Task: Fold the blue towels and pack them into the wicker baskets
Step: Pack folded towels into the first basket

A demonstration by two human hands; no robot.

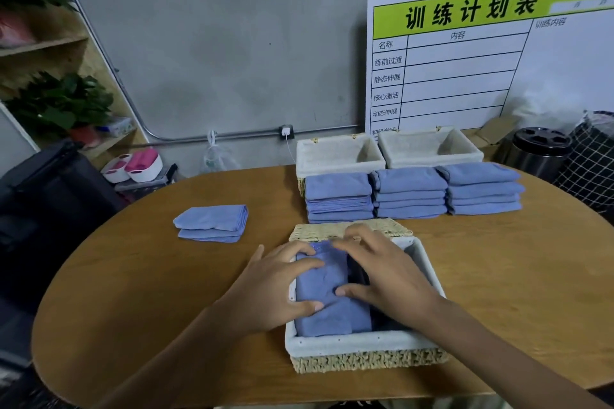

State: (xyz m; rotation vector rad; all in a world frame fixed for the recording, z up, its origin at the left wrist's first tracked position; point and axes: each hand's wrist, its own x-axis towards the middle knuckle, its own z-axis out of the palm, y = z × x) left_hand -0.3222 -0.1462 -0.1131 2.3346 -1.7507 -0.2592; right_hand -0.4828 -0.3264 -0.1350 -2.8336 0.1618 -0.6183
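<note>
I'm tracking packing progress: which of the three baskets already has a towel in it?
The near basket, under both hands, holds a blue towel. The two far baskets by the wall show only bare lining.

Right hand (382,271) covers the right half of the near cloth-lined wicker basket (362,344); what lies under its palm, a dark gap beside the folded blue towel (327,295), cannot be made out. Left hand (270,289) hides that towel's left edge. Both forearms cut off by the bottom edge. Beyond the fingers (357,231), three stacks of folded blue towels (412,192) mask the fronts of two far cloth-lined baskets (339,156). White schedule board with green header (465,53) runs off the right edge; its lowest row is hidden. Round wooden worktop (166,276) cropped at right.
</note>
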